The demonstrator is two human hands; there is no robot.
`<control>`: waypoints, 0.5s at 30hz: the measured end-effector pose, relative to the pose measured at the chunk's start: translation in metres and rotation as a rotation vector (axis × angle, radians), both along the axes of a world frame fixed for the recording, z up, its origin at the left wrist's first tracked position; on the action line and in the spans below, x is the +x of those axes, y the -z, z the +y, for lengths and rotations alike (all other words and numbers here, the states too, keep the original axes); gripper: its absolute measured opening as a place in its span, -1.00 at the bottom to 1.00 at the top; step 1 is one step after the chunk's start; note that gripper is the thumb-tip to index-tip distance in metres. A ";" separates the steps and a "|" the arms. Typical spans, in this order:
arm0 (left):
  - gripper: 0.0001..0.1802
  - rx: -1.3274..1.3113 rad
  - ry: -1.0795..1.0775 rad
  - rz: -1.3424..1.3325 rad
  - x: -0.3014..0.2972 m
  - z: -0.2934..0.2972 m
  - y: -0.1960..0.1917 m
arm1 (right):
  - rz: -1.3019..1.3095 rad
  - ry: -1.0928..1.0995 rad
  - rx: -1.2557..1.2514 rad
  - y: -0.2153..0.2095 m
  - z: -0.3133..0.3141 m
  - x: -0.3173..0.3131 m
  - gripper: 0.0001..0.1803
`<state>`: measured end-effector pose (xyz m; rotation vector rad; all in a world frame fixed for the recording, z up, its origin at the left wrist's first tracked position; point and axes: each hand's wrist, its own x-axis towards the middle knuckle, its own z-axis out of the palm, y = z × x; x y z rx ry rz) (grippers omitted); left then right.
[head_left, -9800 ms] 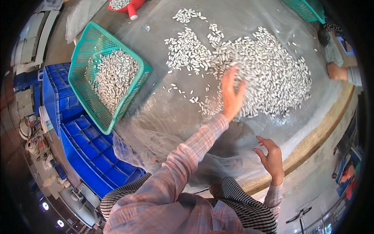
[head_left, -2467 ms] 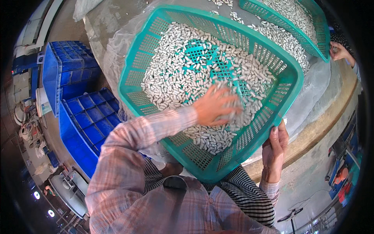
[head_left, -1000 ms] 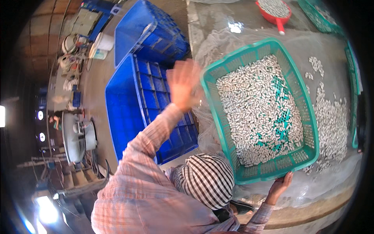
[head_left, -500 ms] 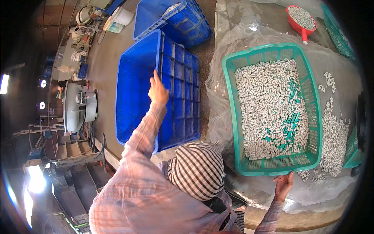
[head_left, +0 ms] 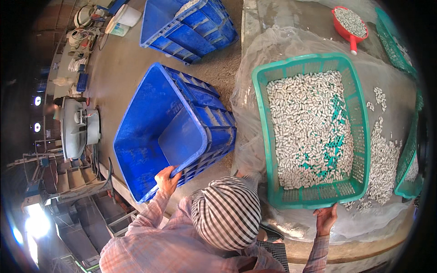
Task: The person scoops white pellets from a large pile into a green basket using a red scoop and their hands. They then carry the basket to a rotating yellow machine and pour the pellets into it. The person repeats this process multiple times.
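The blue bin (head_left: 145, 132), deep, rib-sided and scuffed, stands on the floor left of the bench (head_left: 314, 25); its near rim is clasped in the left hand (head_left: 167, 180). The green basket (head_left: 263, 132), a slotted rectangle over the sheeted bench, has its near rim held by the right hand (head_left: 325, 219). Short whitish pieces (head_left: 307, 127) cover most of its floor (green lattice peeks through towards the right). A pale bucket (head_left: 119, 25) carries a label too small to read. Around these are a second blue bin (head_left: 200, 36) with whitish contents, a loose pile (head_left: 384, 168) of similar pieces and a filled red scoop (head_left: 353, 45). Rounded striped cloth (head_left: 227, 214) blocks the view between blue bin and basket.
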<state>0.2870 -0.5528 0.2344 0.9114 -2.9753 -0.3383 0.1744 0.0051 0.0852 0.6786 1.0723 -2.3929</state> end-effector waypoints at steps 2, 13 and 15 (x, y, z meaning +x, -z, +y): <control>-0.80 -0.047 0.046 0.008 -0.017 -0.015 -0.004 | -0.091 0.040 0.044 -0.010 -0.009 -0.002 -0.51; -0.55 0.173 0.015 0.057 -0.106 -0.143 0.009 | -0.065 -0.064 0.068 -0.013 0.005 -0.003 -0.51; -0.45 0.706 -0.124 0.298 -0.157 -0.159 0.026 | -0.099 -0.016 0.094 -0.013 0.001 -0.003 -0.51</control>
